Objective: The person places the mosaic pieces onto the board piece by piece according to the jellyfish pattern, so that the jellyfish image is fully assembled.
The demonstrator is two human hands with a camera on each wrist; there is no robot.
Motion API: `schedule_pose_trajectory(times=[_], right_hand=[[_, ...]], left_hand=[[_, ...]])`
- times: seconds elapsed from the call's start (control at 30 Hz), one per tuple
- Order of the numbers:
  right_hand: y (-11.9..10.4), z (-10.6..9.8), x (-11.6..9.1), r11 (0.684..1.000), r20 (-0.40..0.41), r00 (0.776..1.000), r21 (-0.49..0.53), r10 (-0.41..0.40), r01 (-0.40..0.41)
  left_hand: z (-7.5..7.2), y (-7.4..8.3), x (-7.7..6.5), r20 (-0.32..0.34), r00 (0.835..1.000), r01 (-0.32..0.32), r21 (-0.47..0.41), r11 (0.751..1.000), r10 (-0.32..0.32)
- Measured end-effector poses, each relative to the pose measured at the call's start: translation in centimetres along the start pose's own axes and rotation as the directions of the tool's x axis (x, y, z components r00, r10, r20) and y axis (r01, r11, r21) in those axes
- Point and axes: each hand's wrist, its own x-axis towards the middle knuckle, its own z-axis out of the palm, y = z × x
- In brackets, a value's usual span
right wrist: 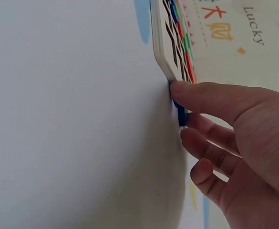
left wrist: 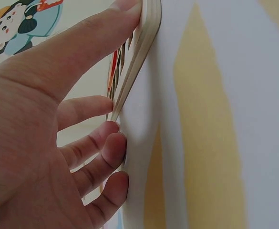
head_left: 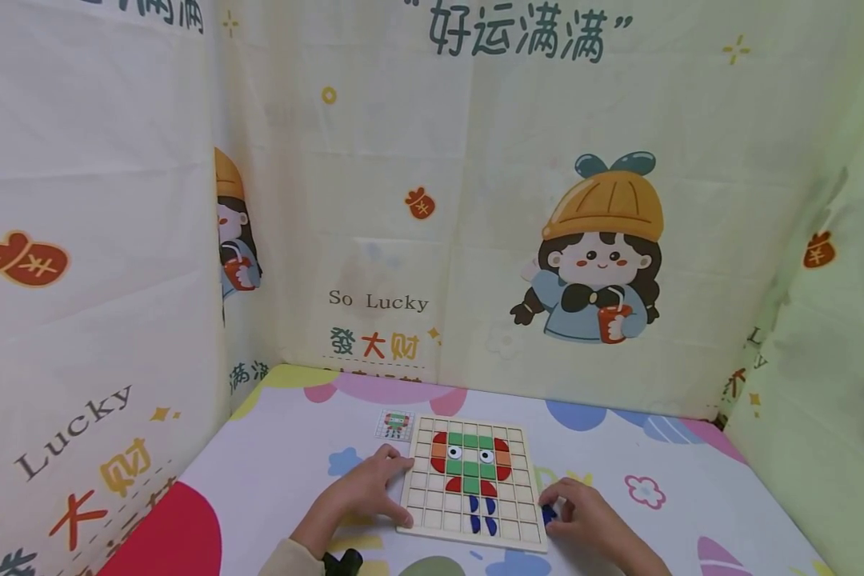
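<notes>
A wooden grid board [head_left: 427,506] lies on the table, bearing red, green, orange and dark-blue pieces and two eye tiles in a figure. My left hand [head_left: 363,486] rests at its left side, thumb at the near corner and forefinger farther up the edge; the left wrist view shows the other fingers loosely bent. Beside the board's right edge, my right hand [head_left: 583,516] pinches dark-blue pieces [right wrist: 182,116] between thumb and fingers, low against the table. How many blue pieces are there is partly hidden by the fingers.
A small card [head_left: 394,426] with a similar printed figure lies beyond the board's far left corner. Printed cloth walls [head_left: 374,240] enclose the table at the back and both sides. A patterned cover [head_left: 619,448] lies over the tabletop. Something black [head_left: 342,562] sits at the left wrist.
</notes>
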Motion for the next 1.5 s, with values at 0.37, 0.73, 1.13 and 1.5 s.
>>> schedule_pose_trajectory(times=[0.37,0.73,1.13,1.5], right_hand=[[0.4,0.7,1.4,0.992,-0.141,0.987,-0.088,0.072,-0.085],[0.4,0.1,1.8,0.986,-0.173,0.975,-0.072,0.139,-0.153],[0.3,0.3,1.9,0.984,-0.184,0.977,-0.121,0.108,-0.131],[-2.2,1.4,2.8,0.996,-0.133,0.990,-0.071,0.052,-0.062]], left_hand=[[0.0,0.1,-0.1,0.001,1.000,-0.002,0.010,1.000,0.002],[0.0,0.1,0.0,-0.004,1.000,-0.008,0.023,1.000,0.009],[-0.1,0.1,-0.1,-0.005,1.000,-0.019,0.025,0.999,0.020],[-0.2,0.1,-0.1,0.013,1.000,0.001,0.009,1.000,-0.001]])
